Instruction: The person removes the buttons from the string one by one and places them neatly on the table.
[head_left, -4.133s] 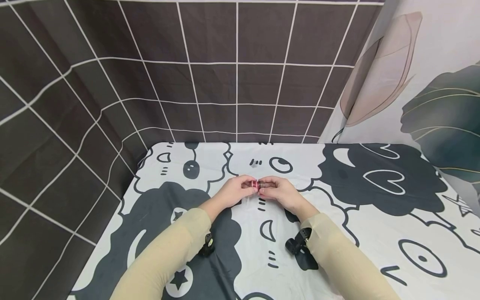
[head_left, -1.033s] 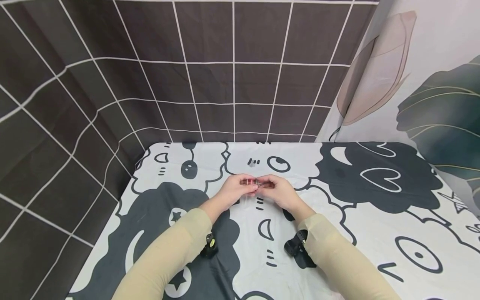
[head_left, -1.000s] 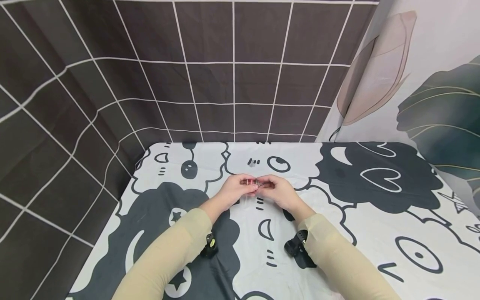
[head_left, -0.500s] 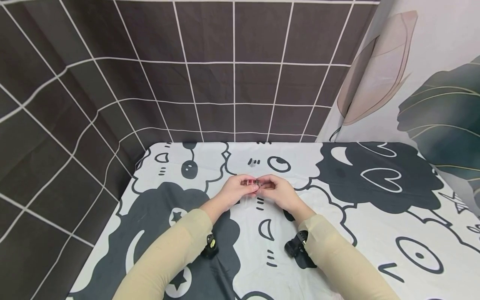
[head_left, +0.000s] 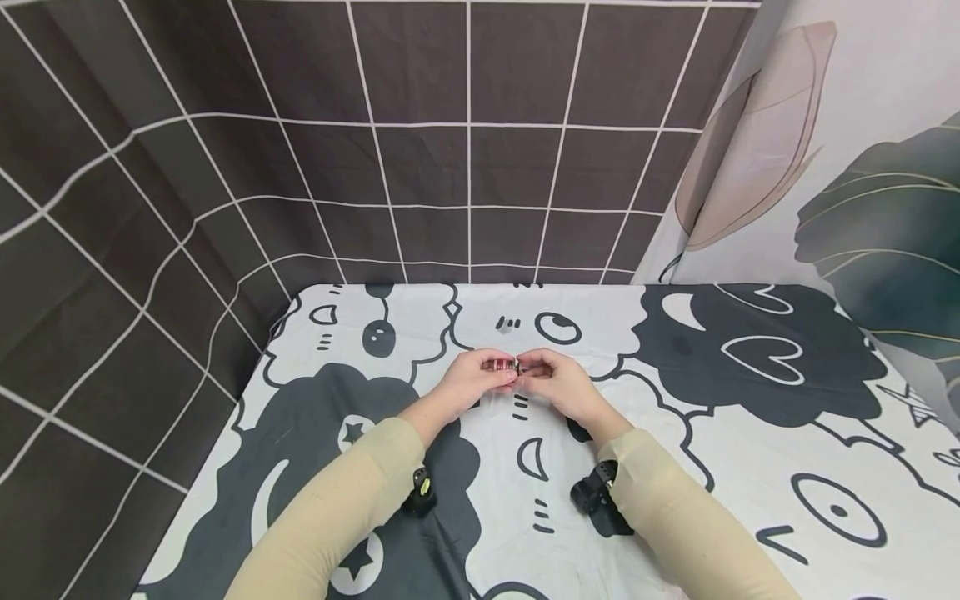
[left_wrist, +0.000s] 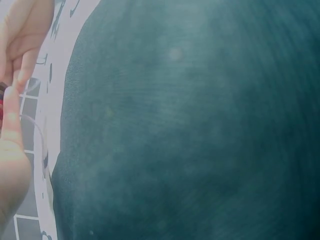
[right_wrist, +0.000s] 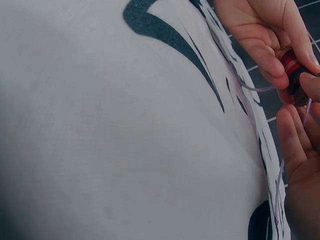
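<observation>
Above the cloth, my two hands meet at a small cylinder with red and dark bands (head_left: pixel 503 365). My left hand (head_left: pixel 467 377) pinches its red part between thumb and fingers. My right hand (head_left: pixel 558 382) has its thumb and fingertips at the dark end, on the right. In the right wrist view the banded cylinder (right_wrist: pixel 294 67) shows red and black bands, with a thin pale cord (right_wrist: pixel 256 89) at its side and more cord trailing below my right fingers. Only a sliver of red shows in the left wrist view. Fingers hide much of the cylinder.
A black-and-white cartoon cloth (head_left: pixel 495 500) covers the surface under my arms. A dark curtain with a white grid (head_left: pixel 420 167) hangs behind and to the left. On the right is a pale leaf-patterned curtain (head_left: pixel 847 92). Each wrist carries a black camera.
Since the earliest frame, more of the red-banded part lies within my left fingers. In the last half second my right fingertips have shifted slightly right, showing a narrow pale gap near the dark end.
</observation>
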